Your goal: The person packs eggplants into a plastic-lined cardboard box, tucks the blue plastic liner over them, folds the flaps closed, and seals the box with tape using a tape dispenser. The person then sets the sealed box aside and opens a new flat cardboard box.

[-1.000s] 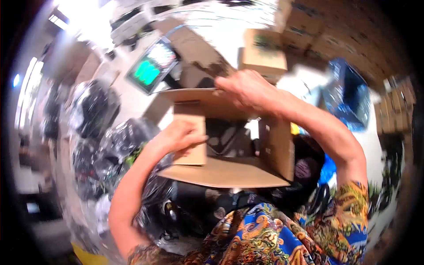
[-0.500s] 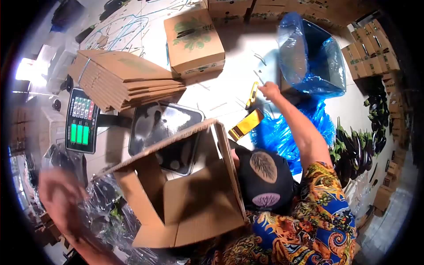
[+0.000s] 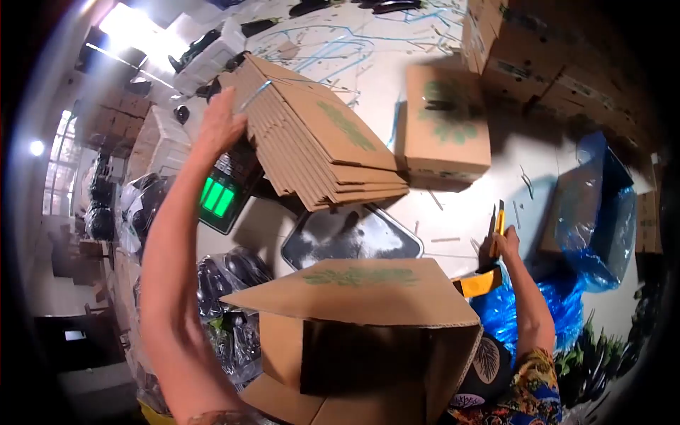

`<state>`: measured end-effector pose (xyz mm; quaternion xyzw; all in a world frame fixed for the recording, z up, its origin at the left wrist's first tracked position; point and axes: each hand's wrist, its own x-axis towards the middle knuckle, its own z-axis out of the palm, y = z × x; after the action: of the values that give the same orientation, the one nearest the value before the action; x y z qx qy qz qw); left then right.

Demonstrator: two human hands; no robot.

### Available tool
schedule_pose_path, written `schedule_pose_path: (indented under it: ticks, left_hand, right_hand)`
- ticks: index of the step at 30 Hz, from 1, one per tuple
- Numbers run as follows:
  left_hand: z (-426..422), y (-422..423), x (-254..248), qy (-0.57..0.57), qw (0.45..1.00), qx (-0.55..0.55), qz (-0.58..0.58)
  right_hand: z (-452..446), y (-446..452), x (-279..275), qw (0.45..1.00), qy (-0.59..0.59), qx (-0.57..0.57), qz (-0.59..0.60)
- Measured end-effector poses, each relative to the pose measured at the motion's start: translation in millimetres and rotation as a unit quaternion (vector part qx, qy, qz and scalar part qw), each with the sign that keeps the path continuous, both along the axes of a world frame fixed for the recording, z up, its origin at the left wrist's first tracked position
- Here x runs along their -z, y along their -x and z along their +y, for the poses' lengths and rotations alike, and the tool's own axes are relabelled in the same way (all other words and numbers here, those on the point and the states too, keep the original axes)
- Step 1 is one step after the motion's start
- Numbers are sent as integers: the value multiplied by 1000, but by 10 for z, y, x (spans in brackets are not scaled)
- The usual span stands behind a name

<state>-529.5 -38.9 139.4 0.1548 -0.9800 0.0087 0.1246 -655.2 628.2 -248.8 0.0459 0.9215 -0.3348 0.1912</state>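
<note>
My left arm stretches up the left side of the head view. My left hand is at the left edge of a strapped stack of flattened cardboard boxes, its fingers apart and nothing visible in them; whether it touches the stack I cannot tell. Below that hand is the scale display with green lit digits, partly covered by my arm. An open cardboard box stands close in front of me with a flap raised. Behind it lies the dark scale platform. My right hand does not show.
At right, a co-worker's hand is at a yellow utility knife; their black cap is partly behind the box. A closed carton, a blue-lined box, bagged eggplants and loose eggplants surround the area.
My view has swung left, shifting the scene rightward. My left hand has moved from low beside the bagged eggplants up to the cardboard stack. The co-worker's hand is now at the yellow utility knife.
</note>
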Motion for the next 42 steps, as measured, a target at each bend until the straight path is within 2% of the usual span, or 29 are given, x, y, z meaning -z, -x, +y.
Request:
schedule_pose_path:
  ticks: [1,2,3,4,8,9,13,14,15,16,17,20,22,24,26,27,30,35,37,40,42]
  left_hand:
    - [-131,61,155,19,1000,1,16]
    - [-229,104,273,36,999,2,32]
    - [-199,147,272,25,1000,-13,14]
    - [-135,207,275,13,1000,-27,-4]
    - [-302,368,496,47,997,-62,0]
    - [-325,429,512,66,993,-89,-46]
    - [-229,419,430,-16,997,-78,-21]
    - [-261,393,471,-85,993,-82,8]
    - [-307,367,496,-153,984,-88,38]
    - [-364,325,494,-218,969,-93,71]
    - [-370,206,419,-495,859,-115,55]
    - [-183,-107,148,-583,800,-122,74]
    - [-175,-194,193,-579,811,-63,54]
    - [-169,-165,128,-554,830,-68,0]
    - [-133,-171,182,-617,781,-79,66]
    - [-128,-177,211,-644,754,-84,97]
    - [-91,-277,356,-681,719,-76,114]
    - [-25,-320,541,-704,683,-51,190]
    - [-17,-326,585,-711,669,-32,216]
    - [26,-312,634,-754,597,-22,273]
    - [27,-328,640,-741,621,-35,255]
  right_hand:
    - [-55,-45,-229,996,87,-10,22]
    - [-155,-93,-571,993,86,-49,68]
    - [-191,-109,-775,987,159,-28,-3]
    - [-465,-207,-1371,961,271,12,-52]
    - [-1053,-236,-2516,941,328,-58,-53]
    - [-1208,-203,-2686,932,344,-112,-39]
    - [-2090,-181,-3363,904,361,-228,10]
    - [-2347,-198,-3538,891,368,-265,23]
    - [-2557,-194,-3665,895,321,-307,47]
    - [-2823,-250,-3781,887,339,-310,55]
    - [-3047,-258,-3843,889,320,-326,32]
    - [-3666,-257,-3865,869,310,-385,17]
    - [-4040,-298,-3834,868,312,-388,1]
    - [-4306,-324,-3734,865,264,-424,48]
    - [-4478,-345,-3630,868,215,-440,78]
    - [-4518,-368,-3673,878,205,-429,51]
    - [-4584,-392,-3687,881,210,-421,50]
    - [-4822,-257,-3408,860,132,-477,126]
    - [-4858,-306,-3461,847,103,-495,162]
    - [-4834,-378,-3622,837,58,-508,193]
    - [-4884,-420,-3690,846,27,-505,171]
